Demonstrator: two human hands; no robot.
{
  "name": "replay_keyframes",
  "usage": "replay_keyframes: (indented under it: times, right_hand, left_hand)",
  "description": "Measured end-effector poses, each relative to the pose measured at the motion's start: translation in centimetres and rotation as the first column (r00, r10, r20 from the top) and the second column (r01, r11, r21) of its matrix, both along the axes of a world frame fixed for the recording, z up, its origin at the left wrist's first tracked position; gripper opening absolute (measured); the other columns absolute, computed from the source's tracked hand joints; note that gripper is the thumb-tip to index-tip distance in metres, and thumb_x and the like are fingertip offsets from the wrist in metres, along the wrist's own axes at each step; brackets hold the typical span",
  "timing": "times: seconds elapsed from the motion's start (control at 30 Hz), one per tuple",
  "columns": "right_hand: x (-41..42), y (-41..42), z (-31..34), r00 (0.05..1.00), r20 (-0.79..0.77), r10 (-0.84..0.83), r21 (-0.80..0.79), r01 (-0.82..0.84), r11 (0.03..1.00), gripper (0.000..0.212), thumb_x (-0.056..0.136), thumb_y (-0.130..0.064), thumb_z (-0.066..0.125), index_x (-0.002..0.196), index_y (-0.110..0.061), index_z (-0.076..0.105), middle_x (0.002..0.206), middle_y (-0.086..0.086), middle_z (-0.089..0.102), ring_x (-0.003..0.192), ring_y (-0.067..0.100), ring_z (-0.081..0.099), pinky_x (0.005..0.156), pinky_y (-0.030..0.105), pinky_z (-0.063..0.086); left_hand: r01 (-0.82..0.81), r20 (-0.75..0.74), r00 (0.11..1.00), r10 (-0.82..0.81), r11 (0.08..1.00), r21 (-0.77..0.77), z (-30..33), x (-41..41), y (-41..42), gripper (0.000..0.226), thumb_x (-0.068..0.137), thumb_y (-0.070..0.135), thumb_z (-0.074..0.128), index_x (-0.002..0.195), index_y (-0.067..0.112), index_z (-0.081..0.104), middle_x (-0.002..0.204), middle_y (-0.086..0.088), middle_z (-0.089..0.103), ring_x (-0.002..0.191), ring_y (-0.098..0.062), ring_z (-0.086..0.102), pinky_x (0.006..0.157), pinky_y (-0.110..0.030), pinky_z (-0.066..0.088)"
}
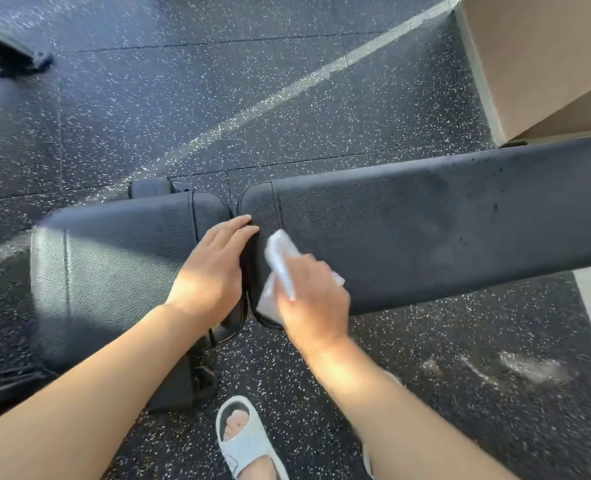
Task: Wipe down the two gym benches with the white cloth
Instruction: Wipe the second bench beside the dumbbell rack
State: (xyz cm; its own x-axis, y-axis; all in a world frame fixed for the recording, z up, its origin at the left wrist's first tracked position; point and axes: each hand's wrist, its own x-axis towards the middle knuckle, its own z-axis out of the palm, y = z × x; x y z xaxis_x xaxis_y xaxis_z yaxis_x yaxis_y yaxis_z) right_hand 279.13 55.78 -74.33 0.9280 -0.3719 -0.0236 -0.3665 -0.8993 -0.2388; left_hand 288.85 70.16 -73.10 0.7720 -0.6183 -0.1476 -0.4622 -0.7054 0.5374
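Observation:
A black padded gym bench lies across the view in two parts: a short seat pad [114, 265] on the left and a long back pad [425, 223] on the right, with a narrow gap between them. My left hand [211, 268] rests flat on the seat pad's right end, fingers straight and reaching to the gap. My right hand [311, 299] grips the white cloth [280, 254] and presses it on the left end of the long pad. Dark damp spots show on the long pad's far right.
Speckled black rubber floor [218, 81] surrounds the bench. A tan box or wall [536, 60] stands at the top right. Black equipment [13, 53] sits at the top left. The bench's frame [190, 375] is below the seat, and my foot in a white sandal [245, 441] is by it.

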Motion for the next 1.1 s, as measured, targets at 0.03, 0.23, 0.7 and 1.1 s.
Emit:
replay_keyframes:
  times: [0.03,0.23,0.7,1.1]
  right_hand:
    - [-0.5,1.6,-0.3,0.996,0.036,0.078,0.037,-0.079,0.996,0.021,0.08,-0.022,0.042,0.091,-0.023,0.06,0.071,-0.003,0.053,0.058,0.023,0.052,0.043,0.027,0.021]
    - [-1.7,-0.2,-1.7,0.85,0.253,0.462,-0.108,-0.45,0.887,0.017,0.083,-0.007,0.063,0.096,-0.012,0.072,0.078,0.003,0.058,0.065,0.023,0.052,0.053,0.036,0.039]
    - [-4.3,-17.1,-2.1,0.947,0.194,0.255,-0.208,-0.214,0.954,0.014,0.089,-0.031,0.055,0.098,-0.021,0.057,0.081,-0.001,0.049,0.073,0.022,0.053,0.046,0.031,0.036]
    - [-6.2,-17.7,-1.9,0.851,0.277,0.447,-0.141,-0.425,0.894,0.004,0.09,-0.015,0.068,0.089,-0.019,0.069,0.074,-0.003,0.052,0.065,0.019,0.048,0.057,0.03,0.035]
  left_hand:
    - [-0.031,-0.013,0.999,0.031,1.0,0.001,0.1,0.0,0.5,0.052,0.099,0.013,0.039,0.149,0.008,0.054,0.16,-0.007,0.047,0.15,-0.026,0.038,0.127,-0.037,0.027]
    - [-0.005,0.057,0.998,0.005,1.0,0.007,-0.2,-0.8,0.8,0.048,0.094,0.001,0.049,0.141,-0.001,0.06,0.151,-0.016,0.056,0.142,-0.035,0.049,0.123,-0.046,0.035]
    - [-0.246,0.003,0.969,0.246,0.969,0.009,1.0,-3.1,-5.7,0.05,0.092,-0.005,0.056,0.142,0.004,0.058,0.15,-0.012,0.05,0.142,-0.028,0.042,0.124,-0.035,0.029]
    - [-0.102,0.113,0.989,0.096,0.994,0.045,0.7,-3.7,-14.8,0.051,0.085,-0.01,0.058,0.135,0.0,0.063,0.144,-0.019,0.054,0.137,-0.038,0.047,0.122,-0.047,0.034]
